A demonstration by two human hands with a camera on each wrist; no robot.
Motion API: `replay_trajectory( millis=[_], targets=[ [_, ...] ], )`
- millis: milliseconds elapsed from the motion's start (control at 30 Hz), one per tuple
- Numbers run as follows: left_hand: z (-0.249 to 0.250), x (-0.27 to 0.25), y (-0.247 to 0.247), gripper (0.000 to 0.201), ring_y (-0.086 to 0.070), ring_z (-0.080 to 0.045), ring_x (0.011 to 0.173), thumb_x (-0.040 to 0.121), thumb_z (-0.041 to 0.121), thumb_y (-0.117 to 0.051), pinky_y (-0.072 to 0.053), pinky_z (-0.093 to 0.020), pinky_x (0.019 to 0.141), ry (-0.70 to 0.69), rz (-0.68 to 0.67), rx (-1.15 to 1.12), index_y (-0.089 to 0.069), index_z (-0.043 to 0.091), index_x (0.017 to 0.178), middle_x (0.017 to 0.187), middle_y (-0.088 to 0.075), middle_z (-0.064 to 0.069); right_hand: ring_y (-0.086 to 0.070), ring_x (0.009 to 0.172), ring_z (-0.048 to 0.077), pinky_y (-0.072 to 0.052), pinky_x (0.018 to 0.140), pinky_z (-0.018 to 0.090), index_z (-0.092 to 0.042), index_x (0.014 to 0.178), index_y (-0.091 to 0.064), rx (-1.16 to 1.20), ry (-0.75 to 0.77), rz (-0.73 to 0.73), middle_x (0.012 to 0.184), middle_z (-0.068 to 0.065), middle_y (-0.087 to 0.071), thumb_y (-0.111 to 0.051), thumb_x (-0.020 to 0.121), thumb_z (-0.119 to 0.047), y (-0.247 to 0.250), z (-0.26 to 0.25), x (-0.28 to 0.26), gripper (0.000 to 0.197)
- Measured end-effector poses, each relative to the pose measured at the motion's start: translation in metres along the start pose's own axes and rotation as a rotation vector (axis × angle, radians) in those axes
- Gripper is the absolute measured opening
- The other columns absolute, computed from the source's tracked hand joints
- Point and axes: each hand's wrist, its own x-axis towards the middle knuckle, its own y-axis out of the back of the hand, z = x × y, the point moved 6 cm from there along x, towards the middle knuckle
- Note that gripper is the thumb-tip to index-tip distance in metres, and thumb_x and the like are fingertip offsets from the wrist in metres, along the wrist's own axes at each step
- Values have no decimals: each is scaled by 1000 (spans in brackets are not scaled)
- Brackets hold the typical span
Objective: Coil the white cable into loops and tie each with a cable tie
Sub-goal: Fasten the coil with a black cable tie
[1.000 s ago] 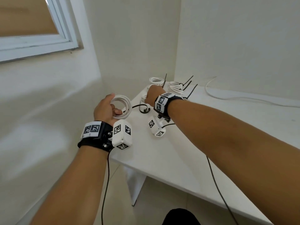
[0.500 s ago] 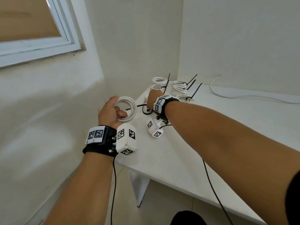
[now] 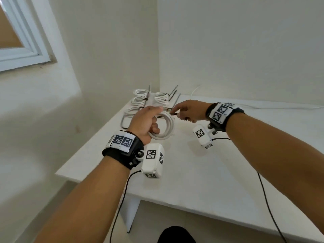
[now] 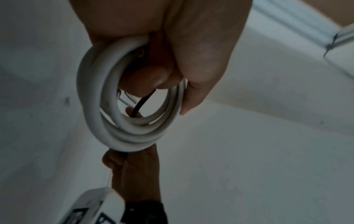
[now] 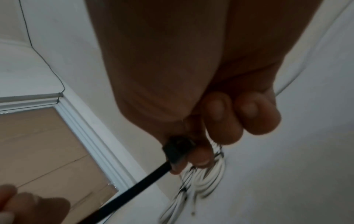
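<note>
white cable coil (image 3: 166, 126) is sitting in the left hand (image 3: 145, 122), fingers curling through its smooth round loops | right hand (image 3: 188, 111) is pinching a flat black cable tie (image 5: 134, 188) just beside it

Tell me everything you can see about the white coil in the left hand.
The coil is white, round cable that looks like smooth plastic, wound into several loops forming a ring. It is untied. The left hand grips one side, fingers through the ring and thumb outside, holding it above the table. The right hand brings a black cable tie up to it; the wrist view shows the tie through the ring's opening.
</note>
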Motion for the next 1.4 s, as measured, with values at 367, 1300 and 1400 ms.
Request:
replay_trajectory(
  millis=[367, 1300, 1400],
  targets=[
    [-51, -21, -166, 26, -18, -12, 44, 91, 21, -68, -24, -19, 38, 87, -367, 253, -53, 18, 69, 51, -25, 6, -37, 56, 12, -31, 51, 21, -10, 102, -70, 160, -222, -7, 69, -2, -51, -57, 97, -11, 65, 124, -138, 13],
    [-98, -3, -221, 18, -26, -15, 45, 85, 18, -66, -30, -25, 44, 204, -129, 69, -61, 12, 68, 49, -29, 3, -60, 77, 2, -43, 70, 21, -19, 104, -69, -131, -64, 369, 84, -15, -62, -56, 97, -24, 93, 108, -175, 15],
    [-98, -1, -221, 21, -28, -15, 43, 89, 26, -64, -33, -25, 45, 186, -113, 72, -65, 15, 71, 48, -31, 3, -57, 65, 1, -41, 61, 18, -14, 100, -70, -78, -100, 394, 73, -13, -62, -50, 99, -18, 96, 106, -172, 20]
  ],
)
